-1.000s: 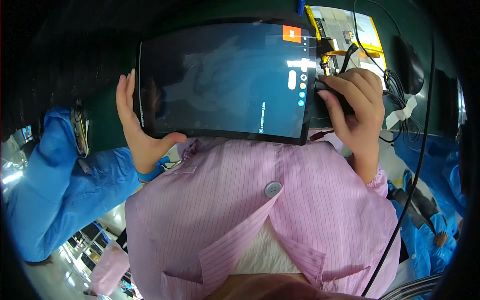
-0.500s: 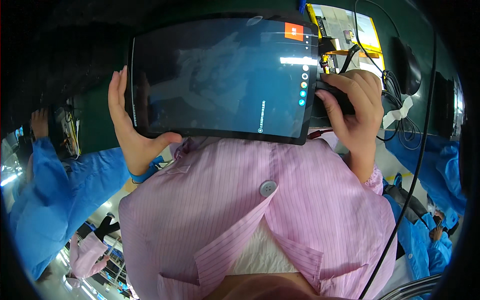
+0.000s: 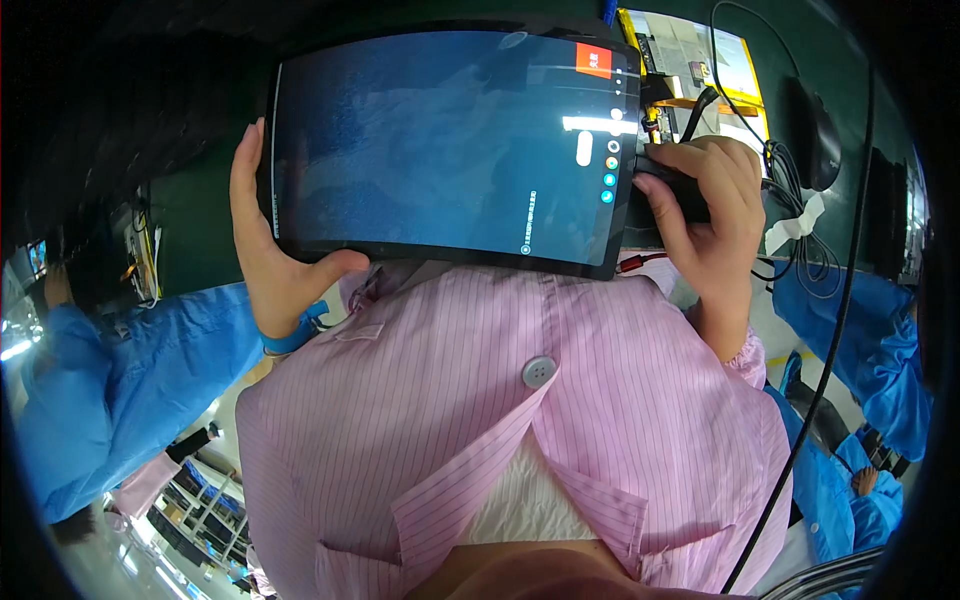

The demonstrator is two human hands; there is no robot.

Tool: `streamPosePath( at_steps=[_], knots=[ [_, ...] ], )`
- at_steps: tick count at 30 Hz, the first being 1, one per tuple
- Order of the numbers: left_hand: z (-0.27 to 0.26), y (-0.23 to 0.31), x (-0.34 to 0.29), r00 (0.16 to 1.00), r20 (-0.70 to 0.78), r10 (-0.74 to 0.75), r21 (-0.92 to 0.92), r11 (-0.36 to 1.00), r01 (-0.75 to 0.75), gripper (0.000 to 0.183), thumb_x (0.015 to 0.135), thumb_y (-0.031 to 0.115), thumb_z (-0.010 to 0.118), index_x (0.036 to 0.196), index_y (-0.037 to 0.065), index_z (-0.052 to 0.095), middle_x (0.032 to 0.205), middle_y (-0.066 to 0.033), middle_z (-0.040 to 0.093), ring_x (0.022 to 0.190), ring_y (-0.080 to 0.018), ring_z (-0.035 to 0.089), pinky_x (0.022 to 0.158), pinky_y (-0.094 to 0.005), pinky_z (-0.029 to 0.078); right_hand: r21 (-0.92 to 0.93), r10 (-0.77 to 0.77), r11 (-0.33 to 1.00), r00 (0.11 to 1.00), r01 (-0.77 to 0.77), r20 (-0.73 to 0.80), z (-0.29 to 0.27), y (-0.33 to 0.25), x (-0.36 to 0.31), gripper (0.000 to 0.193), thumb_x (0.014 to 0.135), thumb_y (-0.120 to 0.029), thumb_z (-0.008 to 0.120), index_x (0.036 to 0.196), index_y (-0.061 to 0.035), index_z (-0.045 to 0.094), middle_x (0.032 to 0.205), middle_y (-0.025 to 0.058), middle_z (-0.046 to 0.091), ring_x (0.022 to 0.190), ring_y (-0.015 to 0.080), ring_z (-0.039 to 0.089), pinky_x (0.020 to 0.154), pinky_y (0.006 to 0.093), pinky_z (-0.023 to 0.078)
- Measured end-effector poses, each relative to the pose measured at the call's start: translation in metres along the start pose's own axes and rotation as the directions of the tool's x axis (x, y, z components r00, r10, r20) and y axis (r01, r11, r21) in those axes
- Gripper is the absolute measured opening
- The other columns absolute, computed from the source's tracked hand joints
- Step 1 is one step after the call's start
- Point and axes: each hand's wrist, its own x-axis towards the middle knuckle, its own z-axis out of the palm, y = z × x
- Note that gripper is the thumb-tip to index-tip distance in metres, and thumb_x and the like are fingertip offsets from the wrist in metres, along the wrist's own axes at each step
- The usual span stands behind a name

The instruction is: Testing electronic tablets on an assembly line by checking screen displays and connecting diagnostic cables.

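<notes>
A large black tablet [image 3: 430,150] lies in front of me, its screen lit dark blue with round icons and a red square along the right side. My left hand [image 3: 275,245] grips its left end, the thumb over the near edge and the fingers up along the side. At the tablet's right edge, my right hand [image 3: 715,195] pinches a black plug-like piece [image 3: 668,178] between thumb and fingers. That piece meets the edge; the joint itself is partly hidden. A red cable connector [image 3: 632,263] shows just below the tablet's near right corner.
Behind my right hand lies an opened device [image 3: 690,55] with yellow-edged parts and exposed circuitry. A black mouse [image 3: 822,135] and coiled black cables [image 3: 815,255] with a white tag [image 3: 795,222] sit to the right. People in blue work clothes [image 3: 150,360] are on both sides.
The tablet and my left hand have shifted slightly right and away from me. A small white rounded bar has appeared on the screen near the icons. My right hand keeps its grip.
</notes>
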Motion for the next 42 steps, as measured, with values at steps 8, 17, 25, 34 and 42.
streamPosePath(
  at_steps=[8, 17, 25, 34, 42],
  knots=[
    [-0.001, 0.010, 0.007, 0.997, 0.050, 0.066, 0.175, 0.982, -0.074, 0.109, 0.052, 0.070, 0.077, 0.134, 0.003, 0.050, 0.144, -0.0226, 0.037, 0.134, -0.0404, 0.036, 0.107, -0.0485, 0.033, 0.002, -0.001, 1.000, 1.000, 0.001, 0.030, -0.004, 0.004, 0.002, 0.019, 0.070, -0.011, 0.075, 0.085, -0.0066, 0.065, 0.075, 0.0045, 0.061, 0.074, 0.0227, 0.056, 0.073, 0.0336, 0.038],
    [-0.004, 0.000, 0.003, 0.991, 0.000, 0.132, 0.156, 0.979, -0.130, 0.102, 0.050, 0.066, 0.079, 0.129, 0.006, 0.056, 0.142, -0.0226, 0.040, 0.134, -0.0401, 0.037, 0.107, -0.0495, 0.033, -0.129, -0.080, 0.988, 0.996, 0.083, 0.030, 0.001, -0.004, 0.005, 0.018, 0.071, -0.013, 0.075, 0.085, -0.0082, 0.066, 0.072, 0.0009, 0.060, 0.074, 0.0198, 0.056, 0.074, 0.0334, 0.035],
    [-0.003, 0.003, 0.002, 0.992, -0.003, 0.129, 0.148, 0.981, -0.127, 0.096, 0.051, 0.056, 0.085, 0.128, 0.007, 0.057, 0.141, -0.0207, 0.043, 0.134, -0.0400, 0.037, 0.107, -0.0494, 0.032, -0.132, -0.056, 0.990, 0.998, 0.058, 0.018, 0.000, 0.000, 0.000, 0.018, 0.070, -0.016, 0.077, 0.084, -0.0105, 0.067, 0.070, -0.0011, 0.060, 0.075, 0.0178, 0.057, 0.074, 0.0342, 0.034],
    [-0.002, 0.004, 0.002, 0.992, -0.007, 0.124, 0.172, 0.978, -0.121, 0.095, 0.047, 0.050, 0.088, 0.128, 0.008, 0.058, 0.143, -0.0210, 0.042, 0.134, -0.0405, 0.037, 0.108, -0.0486, 0.031, -0.175, -0.055, 0.983, 0.998, 0.058, 0.021, -0.002, 0.000, -0.005, 0.019, 0.071, -0.015, 0.077, 0.086, -0.0119, 0.067, 0.072, -0.0015, 0.063, 0.079, 0.0166, 0.058, 0.076, 0.0349, 0.033],
    [-0.002, 0.003, 0.002, 0.991, -0.001, 0.133, 0.149, 0.980, -0.132, 0.096, 0.050, 0.052, 0.087, 0.128, 0.006, 0.057, 0.143, -0.0213, 0.041, 0.133, -0.0402, 0.037, 0.107, -0.0485, 0.032, -0.069, -0.011, 0.998, 1.000, 0.009, -0.023, -0.026, -0.002, -0.017, 0.020, 0.069, 0.002, 0.075, 0.087, -0.0003, 0.067, 0.085, 0.0092, 0.065, 0.081, 0.0250, 0.059, 0.076, 0.0330, 0.045]
  ],
)
